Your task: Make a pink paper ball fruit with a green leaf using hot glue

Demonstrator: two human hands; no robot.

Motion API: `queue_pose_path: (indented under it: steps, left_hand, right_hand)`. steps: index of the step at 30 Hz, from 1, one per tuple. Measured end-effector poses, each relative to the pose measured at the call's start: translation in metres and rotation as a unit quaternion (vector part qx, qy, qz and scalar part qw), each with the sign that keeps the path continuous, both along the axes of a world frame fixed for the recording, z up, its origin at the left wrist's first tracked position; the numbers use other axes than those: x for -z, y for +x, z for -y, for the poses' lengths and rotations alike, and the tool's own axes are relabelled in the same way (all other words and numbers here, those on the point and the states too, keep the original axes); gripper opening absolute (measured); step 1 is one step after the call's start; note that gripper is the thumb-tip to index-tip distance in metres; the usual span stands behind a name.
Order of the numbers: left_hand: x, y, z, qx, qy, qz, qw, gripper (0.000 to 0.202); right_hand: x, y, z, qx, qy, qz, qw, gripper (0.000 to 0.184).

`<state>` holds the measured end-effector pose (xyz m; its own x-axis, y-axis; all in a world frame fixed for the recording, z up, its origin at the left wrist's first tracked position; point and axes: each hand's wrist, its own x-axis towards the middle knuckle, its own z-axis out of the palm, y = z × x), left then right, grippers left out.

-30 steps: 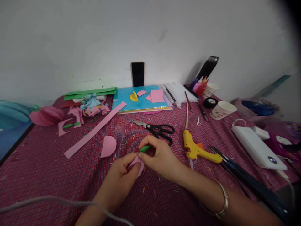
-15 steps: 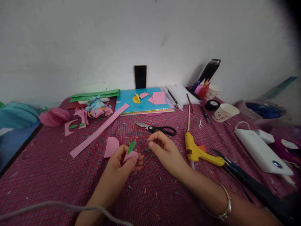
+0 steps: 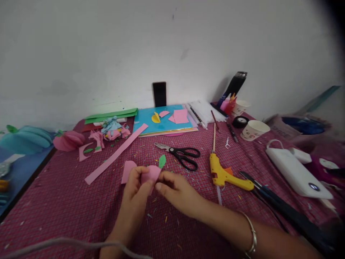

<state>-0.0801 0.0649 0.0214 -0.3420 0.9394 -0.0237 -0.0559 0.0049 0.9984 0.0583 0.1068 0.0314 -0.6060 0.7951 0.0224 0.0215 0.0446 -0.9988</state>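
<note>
My left hand (image 3: 135,190) pinches a folded pink paper piece (image 3: 151,173) with a small green paper leaf (image 3: 162,161) sticking up from its top right. My right hand (image 3: 175,190) meets it from the right, thumb and fingers closed on the lower edge of the same pink piece. Both hands hover just above the red checked tablecloth (image 3: 67,201). A pink half-circle cutout (image 3: 127,170) lies right behind my left hand. Black-handled scissors (image 3: 180,154) and a yellow glue gun (image 3: 225,173) lie beyond and to the right of my hands.
A long pink paper strip (image 3: 116,154) runs diagonally at the left. Coloured sheets (image 3: 164,118) with cutouts lie by the wall under a propped phone (image 3: 159,94). Paper cups (image 3: 253,130), tape, pens and a white power bank (image 3: 295,173) crowd the right; paper flowers (image 3: 67,140) and scraps the left.
My right hand let go of the green leaf, drew off to the right, then came back onto the pink piece. The leaf now stands on the pink piece, which my left hand has raised slightly.
</note>
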Motion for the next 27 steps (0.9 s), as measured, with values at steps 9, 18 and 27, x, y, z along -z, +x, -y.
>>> queue_pose_path:
  steps: [9,18,27]
  left_hand:
    - [-0.004,-0.002,-0.004,0.008,-0.045,0.032,0.998,0.028]
    - [-0.028,-0.042,-0.016,-0.057,-0.098,0.161,0.981,0.038]
    - [-0.018,-0.037,-0.013,0.003,-0.123,0.146,0.982,0.036]
  right_hand:
    - [0.005,0.007,-0.015,0.022,0.067,0.082,0.994,0.017]
    - [-0.033,0.050,-0.064,0.013,0.296,0.317,0.901,0.015]
    - [-0.015,0.022,-0.070,-0.102,0.370,0.396,0.834,0.018]
